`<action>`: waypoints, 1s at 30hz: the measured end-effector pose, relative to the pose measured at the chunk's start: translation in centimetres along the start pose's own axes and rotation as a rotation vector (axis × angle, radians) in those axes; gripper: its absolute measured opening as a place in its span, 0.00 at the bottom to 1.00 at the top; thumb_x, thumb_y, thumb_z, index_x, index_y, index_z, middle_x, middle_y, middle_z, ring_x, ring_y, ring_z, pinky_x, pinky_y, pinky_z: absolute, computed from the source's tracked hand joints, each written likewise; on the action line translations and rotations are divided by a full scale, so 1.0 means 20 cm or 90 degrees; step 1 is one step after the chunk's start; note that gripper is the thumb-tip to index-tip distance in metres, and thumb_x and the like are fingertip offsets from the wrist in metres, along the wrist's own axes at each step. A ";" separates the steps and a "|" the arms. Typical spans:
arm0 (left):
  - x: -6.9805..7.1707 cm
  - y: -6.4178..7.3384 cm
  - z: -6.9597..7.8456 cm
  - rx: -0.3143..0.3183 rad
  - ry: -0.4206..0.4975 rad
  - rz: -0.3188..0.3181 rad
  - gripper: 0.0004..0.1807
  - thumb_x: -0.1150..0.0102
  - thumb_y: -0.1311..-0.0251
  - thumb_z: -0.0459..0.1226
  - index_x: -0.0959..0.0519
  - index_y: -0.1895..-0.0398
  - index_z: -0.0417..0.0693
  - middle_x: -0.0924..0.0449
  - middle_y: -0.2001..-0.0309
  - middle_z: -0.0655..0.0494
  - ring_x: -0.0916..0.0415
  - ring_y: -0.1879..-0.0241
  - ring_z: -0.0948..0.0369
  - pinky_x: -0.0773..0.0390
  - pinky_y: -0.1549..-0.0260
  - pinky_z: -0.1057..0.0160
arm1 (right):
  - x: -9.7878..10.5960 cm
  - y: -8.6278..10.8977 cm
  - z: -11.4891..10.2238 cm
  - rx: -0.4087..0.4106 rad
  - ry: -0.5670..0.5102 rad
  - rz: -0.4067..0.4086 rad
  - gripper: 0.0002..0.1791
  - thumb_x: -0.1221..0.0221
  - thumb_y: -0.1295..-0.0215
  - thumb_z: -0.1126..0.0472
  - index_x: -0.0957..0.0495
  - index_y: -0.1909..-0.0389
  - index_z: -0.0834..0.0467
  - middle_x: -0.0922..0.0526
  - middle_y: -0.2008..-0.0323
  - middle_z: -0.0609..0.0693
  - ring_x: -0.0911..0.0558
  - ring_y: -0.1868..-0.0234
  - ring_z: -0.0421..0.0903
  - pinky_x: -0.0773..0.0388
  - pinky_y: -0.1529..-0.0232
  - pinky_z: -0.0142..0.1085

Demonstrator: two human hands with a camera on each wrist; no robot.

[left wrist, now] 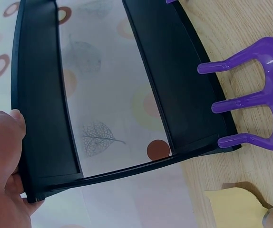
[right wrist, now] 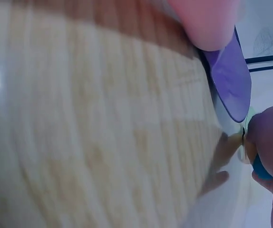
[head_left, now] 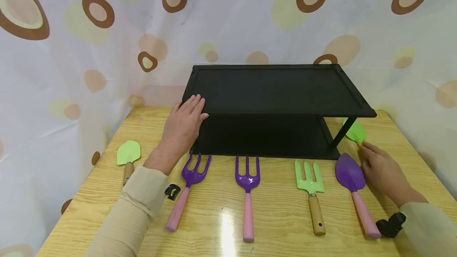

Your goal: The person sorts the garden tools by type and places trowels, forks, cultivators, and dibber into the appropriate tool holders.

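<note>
Black shelf (head_left: 264,90): stands on the wooden table (head_left: 278,213), behind two purple forks and a green fork (head_left: 310,185)
Left hand (head_left: 183,126): on my feed, extended fingers rest on the shelf's left front corner
Right hand (head_left: 383,171): I see curled fingers pinching the green trowel's (head_left: 357,132) handle
Green trowel: right of the shelf
Purple trowel (head_left: 350,171): just beside the right hand
</note>
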State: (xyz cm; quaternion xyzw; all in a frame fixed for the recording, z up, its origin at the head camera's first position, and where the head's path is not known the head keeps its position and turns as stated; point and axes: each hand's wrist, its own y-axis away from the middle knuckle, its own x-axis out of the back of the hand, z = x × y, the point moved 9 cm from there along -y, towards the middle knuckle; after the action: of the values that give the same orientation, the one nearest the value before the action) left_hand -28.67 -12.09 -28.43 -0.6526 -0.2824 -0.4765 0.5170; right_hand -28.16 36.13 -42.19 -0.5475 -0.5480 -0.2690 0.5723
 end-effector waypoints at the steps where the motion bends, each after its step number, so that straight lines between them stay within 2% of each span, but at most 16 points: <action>1: 0.00 0.00 0.00 0.002 -0.001 -0.003 0.27 0.58 0.23 0.46 0.34 0.28 0.42 0.34 0.28 0.46 0.39 0.26 0.52 0.46 0.24 0.48 | 0.00 0.00 0.00 -0.001 -0.002 0.002 0.21 0.45 0.39 0.75 0.28 0.45 0.79 0.28 0.43 0.76 0.27 0.47 0.77 0.27 0.51 0.69; 7: -0.01 0.00 0.00 0.003 -0.003 -0.005 0.27 0.59 0.23 0.46 0.35 0.28 0.42 0.35 0.27 0.46 0.39 0.26 0.52 0.45 0.24 0.48 | 0.01 -0.01 -0.01 0.006 -0.015 0.038 0.21 0.43 0.43 0.75 0.27 0.48 0.80 0.29 0.47 0.77 0.28 0.49 0.76 0.28 0.52 0.70; 14: -0.01 0.00 0.00 -0.002 -0.003 0.000 0.27 0.59 0.23 0.46 0.34 0.28 0.42 0.34 0.28 0.46 0.39 0.26 0.53 0.45 0.24 0.48 | -0.01 -0.01 0.01 -0.011 -0.030 -0.001 0.23 0.47 0.40 0.76 0.31 0.43 0.82 0.30 0.43 0.79 0.27 0.47 0.80 0.27 0.52 0.69; 18: -0.01 0.00 0.01 -0.004 -0.004 0.000 0.27 0.59 0.23 0.46 0.34 0.28 0.43 0.34 0.28 0.46 0.39 0.26 0.53 0.45 0.24 0.49 | 0.02 -0.01 0.00 -0.010 -0.021 0.016 0.22 0.46 0.42 0.76 0.28 0.46 0.81 0.26 0.45 0.79 0.25 0.50 0.78 0.24 0.55 0.67; 20: -0.01 0.00 0.01 -0.004 -0.003 0.002 0.27 0.59 0.23 0.46 0.34 0.28 0.43 0.34 0.28 0.46 0.39 0.26 0.53 0.45 0.24 0.49 | 0.04 -0.01 0.00 -0.003 -0.009 0.036 0.21 0.45 0.44 0.76 0.25 0.48 0.80 0.25 0.47 0.79 0.20 0.55 0.75 0.21 0.60 0.63; 23: -0.01 0.00 0.01 -0.004 -0.001 0.005 0.27 0.58 0.23 0.46 0.34 0.28 0.43 0.34 0.28 0.46 0.39 0.26 0.53 0.46 0.24 0.49 | 0.08 -0.01 -0.02 0.018 0.008 0.069 0.19 0.43 0.46 0.77 0.23 0.51 0.79 0.22 0.50 0.78 0.17 0.70 0.63 0.20 0.71 0.51; 27: -0.01 0.00 0.01 -0.005 -0.002 0.006 0.27 0.59 0.23 0.46 0.34 0.28 0.43 0.34 0.28 0.46 0.39 0.26 0.53 0.46 0.24 0.49 | 0.13 -0.01 -0.04 0.051 0.031 0.110 0.18 0.41 0.48 0.77 0.20 0.54 0.78 0.20 0.53 0.76 0.27 0.81 0.45 0.28 0.80 0.38; 30: -0.01 0.00 0.01 -0.007 -0.003 0.006 0.27 0.59 0.23 0.46 0.34 0.28 0.43 0.34 0.28 0.46 0.39 0.26 0.53 0.45 0.24 0.49 | 0.15 0.00 -0.04 0.058 0.040 0.126 0.18 0.41 0.48 0.76 0.20 0.55 0.77 0.19 0.53 0.75 0.30 0.82 0.41 0.31 0.81 0.35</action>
State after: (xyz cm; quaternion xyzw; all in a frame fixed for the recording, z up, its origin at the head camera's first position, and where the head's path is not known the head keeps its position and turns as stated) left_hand -28.71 -11.79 -28.54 -0.6580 -0.2782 -0.4741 0.5146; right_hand -27.04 36.21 -39.36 -0.5632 -0.4848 -0.2033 0.6375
